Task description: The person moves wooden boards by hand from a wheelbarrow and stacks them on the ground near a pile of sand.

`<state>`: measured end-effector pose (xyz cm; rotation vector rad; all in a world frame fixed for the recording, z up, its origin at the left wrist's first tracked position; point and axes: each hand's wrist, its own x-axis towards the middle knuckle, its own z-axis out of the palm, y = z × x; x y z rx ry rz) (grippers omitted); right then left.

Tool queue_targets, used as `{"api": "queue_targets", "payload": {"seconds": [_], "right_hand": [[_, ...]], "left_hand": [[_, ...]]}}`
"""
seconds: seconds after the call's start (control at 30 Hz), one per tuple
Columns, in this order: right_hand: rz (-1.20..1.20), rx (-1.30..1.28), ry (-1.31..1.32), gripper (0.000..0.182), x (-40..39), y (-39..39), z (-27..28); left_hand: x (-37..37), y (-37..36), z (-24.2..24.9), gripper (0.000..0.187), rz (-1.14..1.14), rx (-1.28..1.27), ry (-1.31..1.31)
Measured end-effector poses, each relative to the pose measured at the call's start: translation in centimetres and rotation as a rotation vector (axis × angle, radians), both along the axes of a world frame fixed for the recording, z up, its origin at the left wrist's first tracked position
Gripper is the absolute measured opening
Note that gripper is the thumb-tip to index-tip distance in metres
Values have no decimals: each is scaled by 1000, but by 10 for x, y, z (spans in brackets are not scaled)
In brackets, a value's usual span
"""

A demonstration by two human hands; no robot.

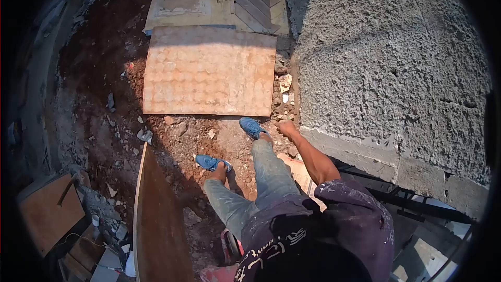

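Note:
My right hand (pixel 285 127) is at the end of my outstretched bare arm, beside the corner of the rough grey concrete block. Its fingers point left, slightly apart, with nothing visible in them. It hangs over the rubble just right of my blue shoe (pixel 251 127) and below the lower right corner of a flat tan board (pixel 209 73). My left hand is out of sight. An upright brown wooden panel (pixel 159 219) stands at the lower left, and its far edges are out of frame.
The rough concrete block (pixel 386 62) fills the right side, with dark bars below it. More boards (pixel 180 8) lie beyond the tan one. Red soil and stones (pixel 112 125) cover the ground. A brown board (pixel 52 211) and debris are at the lower left.

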<state>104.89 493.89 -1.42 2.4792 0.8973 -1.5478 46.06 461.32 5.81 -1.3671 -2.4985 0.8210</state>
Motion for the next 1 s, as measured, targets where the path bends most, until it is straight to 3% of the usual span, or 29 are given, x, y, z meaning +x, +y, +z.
{"api": "queue_targets", "payload": {"seconds": [0.13, 0.2, 0.27, 0.3, 0.33, 0.37, 0.4, 0.43, 0.53, 0.6, 0.63, 0.7, 0.73, 0.9, 1.0], "right_hand": [[-204, 65, 57, 36, 51, 45, -159], [-15, 214, 72, 34, 85, 55, -256], [-65, 223, 2, 35, 106, 97, -320], [-1, 364, -2, 36, 136, 108, -388], [54, 432, -75, 38, 146, 131, -419], [-79, 418, -24, 40, 154, 149, -445], [-122, 430, -48, 41, 155, 170, -466], [-165, 438, -75, 42, 156, 182, -484], [-228, 436, -28, 45, 160, 197, -538], [-408, 560, 12, 38, 172, 202, -579], [-402, 567, 17, 38, 171, 205, -570], [-595, 530, 277, 32, 158, 210, -527], [-570, 550, 282, 30, 168, 215, -537], [-535, 508, 205, 27, 194, 220, -508], [-381, 561, 34, 27, 224, 218, -506]], "left_hand": [[101, 137, -198, 19, -206, -241, -127], [167, 145, -293, 19, -310, -431, -216], [232, 137, -382, 18, -409, -617, -315], [264, 131, -423, 18, -458, -699, -366], [293, 123, -463, 18, -507, -777, -416], [322, 114, -499, 18, -553, -852, -467], [349, 48, -604, 17, -601, -920, -521], [340, -10, -659, 14, -610, -830, -404], [338, -23, -648, 16, -608, -893, -477], [339, 3, -640, 19, -611, -911, -504], [348, 25, -638, 21, -614, -911, -507], [349, 44, -621, 25, -624, -891, -495], [348, 48, -631, 25, -618, -864, -479], [345, 37, -617, 20, -642, -962, -374], [340, 55, -600, 18, -689, -996, -322]]}}
